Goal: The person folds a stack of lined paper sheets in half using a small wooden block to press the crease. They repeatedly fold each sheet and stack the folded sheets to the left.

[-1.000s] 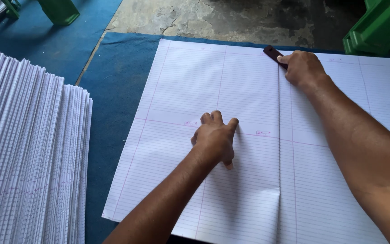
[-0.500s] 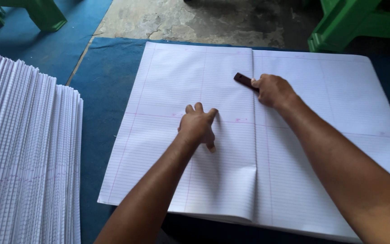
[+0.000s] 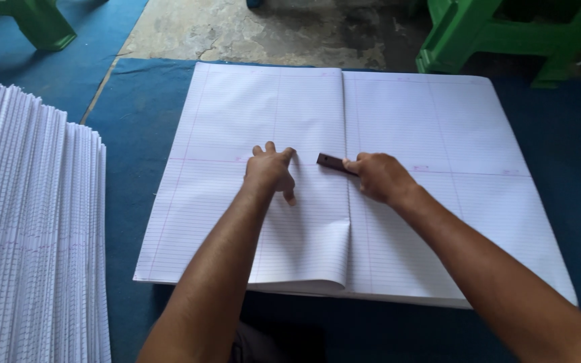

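Observation:
A large sheet of ruled white paper (image 3: 438, 128) lies on the blue table, its left half folded over onto the right along a centre fold. My left hand (image 3: 269, 170) presses flat on the folded half, fingers spread, just left of the fold. My right hand (image 3: 379, 177) grips a small dark brown wooden block (image 3: 329, 162) and holds it against the fold near the sheet's middle. Below the block the folded edge bulges slightly at the near end.
A tall fanned stack of ruled sheets (image 3: 28, 228) fills the left side. The blue table cover (image 3: 136, 134) surrounds the sheet. Green plastic stools (image 3: 506, 33) stand at the far right and far left, on a stained concrete floor (image 3: 263, 30).
My right hand has dragged the wooden block down the fold from the far edge to the sheet's middle. My left hand stayed pressed on the folded half.

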